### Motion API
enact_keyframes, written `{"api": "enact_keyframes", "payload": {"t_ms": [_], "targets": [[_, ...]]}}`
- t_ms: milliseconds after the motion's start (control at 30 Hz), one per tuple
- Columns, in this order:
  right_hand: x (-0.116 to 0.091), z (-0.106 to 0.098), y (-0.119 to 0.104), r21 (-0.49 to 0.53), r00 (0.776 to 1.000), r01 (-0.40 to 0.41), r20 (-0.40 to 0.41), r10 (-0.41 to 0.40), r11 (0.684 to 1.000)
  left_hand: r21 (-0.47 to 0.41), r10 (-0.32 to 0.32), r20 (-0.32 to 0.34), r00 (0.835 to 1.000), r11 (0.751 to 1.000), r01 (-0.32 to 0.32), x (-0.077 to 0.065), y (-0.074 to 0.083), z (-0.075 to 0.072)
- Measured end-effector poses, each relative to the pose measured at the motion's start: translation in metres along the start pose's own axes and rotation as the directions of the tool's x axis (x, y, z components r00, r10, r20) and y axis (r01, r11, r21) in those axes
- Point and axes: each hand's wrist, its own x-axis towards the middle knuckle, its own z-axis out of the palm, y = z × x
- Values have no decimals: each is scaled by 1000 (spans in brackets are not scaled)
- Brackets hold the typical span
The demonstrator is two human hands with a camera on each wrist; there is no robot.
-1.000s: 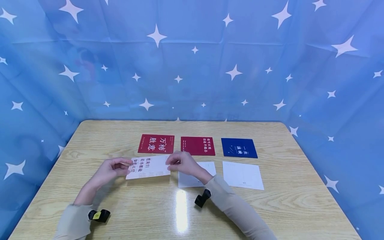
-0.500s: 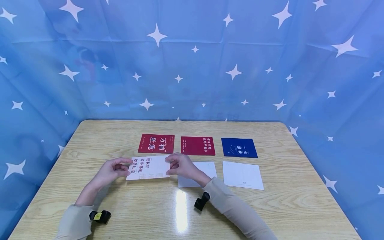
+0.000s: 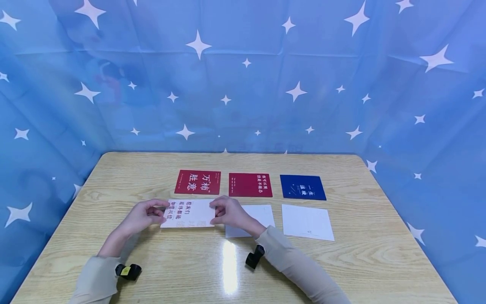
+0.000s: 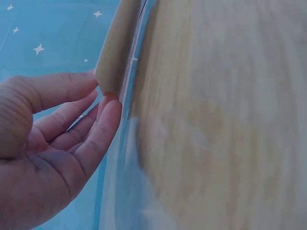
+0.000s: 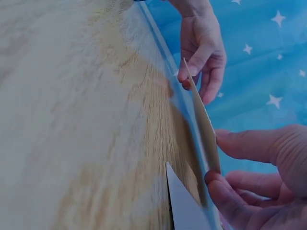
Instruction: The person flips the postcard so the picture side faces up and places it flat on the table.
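A white postcard [image 3: 195,213] with dark Chinese characters is held above the wooden table, left of the middle in the head view. My left hand [image 3: 142,216] pinches its left edge, and my right hand [image 3: 231,213] pinches its right edge. In the left wrist view, the thumb and fingers of the left hand [image 4: 62,129] grip a corner of the postcard [image 4: 115,52]. The right wrist view shows the postcard [image 5: 204,120] edge-on between both hands, apart from the tabletop. Beneath my right hand lies a blank-looking white card [image 3: 262,213], partly covered by the wrist.
Two red cards [image 3: 197,182] [image 3: 250,185] and a blue card [image 3: 303,187] form a back row. Another white card [image 3: 307,221] lies right of my right forearm. The wooden table [image 3: 379,261] meets a blue star-patterned cloth [image 3: 243,109] at its back and sides.
Both hands stay on the postcard. It has tilted slightly, with its right end a little lower, so it looks more level. The other cards stay in place.
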Motion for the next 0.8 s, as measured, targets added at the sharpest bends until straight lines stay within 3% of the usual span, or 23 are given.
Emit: {"api": "enact_keyframes", "payload": {"t_ms": [400,800], "targets": [[3,0,-1,-86,998,-61,12,62,994,19,-30,23,999,999,29,3,1,0],[8,2,-10,-142,987,-158,16,162,977,154,-2,26,1000,988,-2,9,0,-4]]}}
